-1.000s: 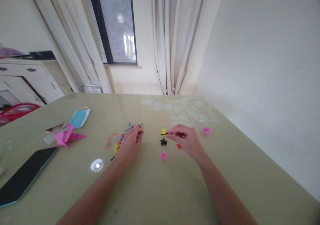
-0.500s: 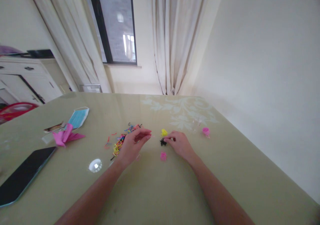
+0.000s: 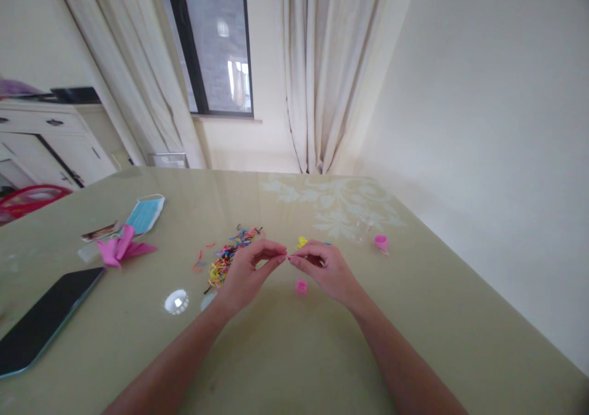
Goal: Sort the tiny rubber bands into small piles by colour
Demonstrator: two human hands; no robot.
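1. Head view, hands: left hand [image 3: 243, 277] and right hand [image 3: 330, 274] meet tip to tip at frame centre, above the bench [image 3: 276, 353]. Each has thumb and forefinger pinched closed; between them shows what looks like a small pink band [image 3: 288, 256], gripped from both sides as far as can be told.

2. Change: half a second ago the hands were apart, the right one at a black cluster just right of centre. Now the tips touch, and the right hand covers that cluster.

3. Meaning (judgement): work has gone from one hand at a cluster to both hands on a single piece, probably a handover or a pulling-apart; which, cannot tell.

4. Surroundings: mixed-colour pile [image 3: 221, 261] left of centre, partly behind the left hand. Yellow cluster [image 3: 302, 242] just above the joined fingertips, partly hidden; pink cluster [image 3: 301, 287] below them, untouched. A blue bit [image 3: 327, 244] shows just behind the right hand's knuckles. Pink cup [image 3: 381, 243] stands right of centre, well apart from the pile.
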